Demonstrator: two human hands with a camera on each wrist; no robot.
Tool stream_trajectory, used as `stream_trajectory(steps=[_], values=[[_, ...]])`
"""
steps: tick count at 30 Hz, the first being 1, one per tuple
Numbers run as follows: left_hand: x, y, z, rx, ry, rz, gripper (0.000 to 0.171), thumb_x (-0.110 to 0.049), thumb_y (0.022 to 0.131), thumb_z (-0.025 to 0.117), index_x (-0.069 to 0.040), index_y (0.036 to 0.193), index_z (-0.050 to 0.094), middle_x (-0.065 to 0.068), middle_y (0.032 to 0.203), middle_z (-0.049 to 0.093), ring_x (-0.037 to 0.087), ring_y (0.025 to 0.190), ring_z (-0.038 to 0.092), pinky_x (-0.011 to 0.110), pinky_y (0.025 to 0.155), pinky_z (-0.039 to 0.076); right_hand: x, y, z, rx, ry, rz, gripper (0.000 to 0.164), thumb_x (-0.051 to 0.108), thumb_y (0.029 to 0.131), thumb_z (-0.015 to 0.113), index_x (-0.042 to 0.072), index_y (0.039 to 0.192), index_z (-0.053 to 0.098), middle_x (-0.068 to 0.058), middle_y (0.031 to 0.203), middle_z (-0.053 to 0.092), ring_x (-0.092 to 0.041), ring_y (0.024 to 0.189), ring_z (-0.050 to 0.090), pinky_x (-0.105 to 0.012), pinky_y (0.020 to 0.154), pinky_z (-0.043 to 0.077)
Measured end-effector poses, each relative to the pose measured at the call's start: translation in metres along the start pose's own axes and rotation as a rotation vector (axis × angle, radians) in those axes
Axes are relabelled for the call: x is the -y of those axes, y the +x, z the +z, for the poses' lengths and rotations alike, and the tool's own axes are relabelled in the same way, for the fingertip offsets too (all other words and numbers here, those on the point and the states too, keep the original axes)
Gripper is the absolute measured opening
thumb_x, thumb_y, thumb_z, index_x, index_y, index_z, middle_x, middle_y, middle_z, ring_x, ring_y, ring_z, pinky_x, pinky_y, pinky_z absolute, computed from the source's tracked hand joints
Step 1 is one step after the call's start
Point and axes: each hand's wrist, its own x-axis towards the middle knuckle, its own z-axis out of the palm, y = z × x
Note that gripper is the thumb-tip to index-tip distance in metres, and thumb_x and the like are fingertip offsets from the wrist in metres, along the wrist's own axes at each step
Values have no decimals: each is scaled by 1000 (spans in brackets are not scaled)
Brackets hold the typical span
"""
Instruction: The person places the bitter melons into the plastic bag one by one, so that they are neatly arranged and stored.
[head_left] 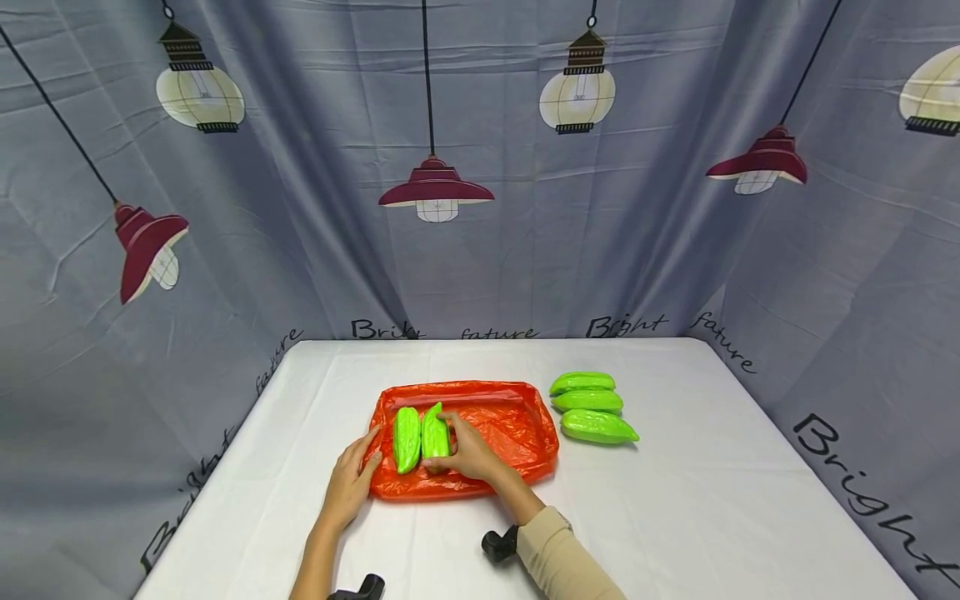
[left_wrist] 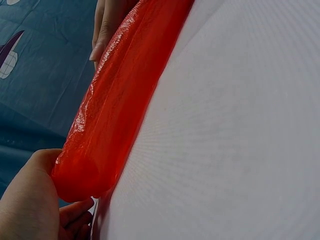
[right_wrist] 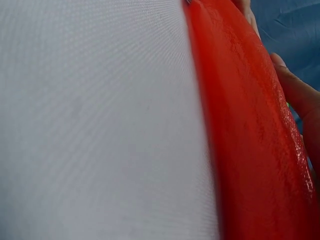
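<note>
A shallow red tray (head_left: 498, 433) with a shiny, crinkled plastic surface sits on the white table. Inside its left half lies a bright green bitter melon (head_left: 407, 439), pointing away from me. Beside it is a second bitter melon (head_left: 432, 433), which my right hand (head_left: 468, 452) grips lengthwise, thumb at the near end and fingers at the far end. My left hand (head_left: 350, 479) holds the tray's left edge; in the left wrist view its thumb and fingers lie around the red corner. The tray wall hides the melon grip in the right wrist view.
Right of the tray, three more green bitter melons (head_left: 597, 426) lie in a column on the white table (head_left: 675, 517). A grey curtain (head_left: 510, 275) printed with lamps hangs behind and on both sides of the table.
</note>
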Motion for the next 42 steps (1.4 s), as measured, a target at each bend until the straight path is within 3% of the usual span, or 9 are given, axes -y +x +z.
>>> stream_trajectory(steps=[9, 14, 17, 23, 27, 36, 42], values=[[2, 0, 1, -3, 4, 5, 45, -30, 97, 47, -19, 140, 41, 20, 132, 44, 41, 121, 38, 63, 95, 28, -4, -2, -3, 9, 53, -36, 84, 33, 72, 79, 8, 138, 33, -9, 94, 51, -10, 62, 49, -22, 55, 44], [2, -1, 0, 1, 9, 1, 45, -30, 97, 47, -20, 141, 41, 20, 132, 44, 41, 121, 38, 63, 95, 28, -3, -7, -18, -21, 106, -60, 83, 31, 73, 78, 10, 139, 33, -19, 117, 49, -18, 71, 53, -25, 59, 46], [1, -1, 0, -4, 13, 6, 45, -29, 97, 48, -19, 140, 41, 20, 131, 45, 41, 120, 39, 62, 95, 29, -3, -11, -36, -53, 126, -96, 76, 28, 75, 77, 10, 137, 38, -21, 127, 45, -25, 81, 55, -29, 65, 48], [-1, -1, -3, -2, 7, 5, 45, -29, 97, 48, -17, 140, 42, 21, 131, 45, 42, 121, 38, 63, 96, 28, 13, -27, -83, -108, 109, -174, 55, 20, 79, 74, 6, 127, 51, -13, 116, 59, -34, 91, 55, -46, 77, 47], [-1, -1, -5, -2, 7, -2, 45, -29, 97, 47, -17, 140, 42, 21, 132, 44, 42, 121, 37, 62, 96, 28, 24, -38, -121, -154, 142, -178, 48, 10, 79, 72, 0, 123, 53, -19, 113, 60, -40, 95, 54, -59, 81, 42], [0, -1, 0, -4, -6, 12, 44, -27, 97, 48, -17, 140, 42, 21, 131, 45, 41, 120, 39, 62, 96, 28, -47, -50, -182, -270, 76, -142, 49, 18, 80, 73, 10, 125, 55, -14, 116, 60, -37, 101, 53, -58, 84, 39], [0, 0, 1, -9, -14, 13, 44, -26, 97, 48, -17, 139, 43, 20, 131, 46, 41, 120, 39, 62, 96, 28, -81, -69, -210, -245, 9, -58, 45, 15, 83, 70, 5, 125, 56, -18, 122, 56, -39, 106, 50, -55, 85, 38]])
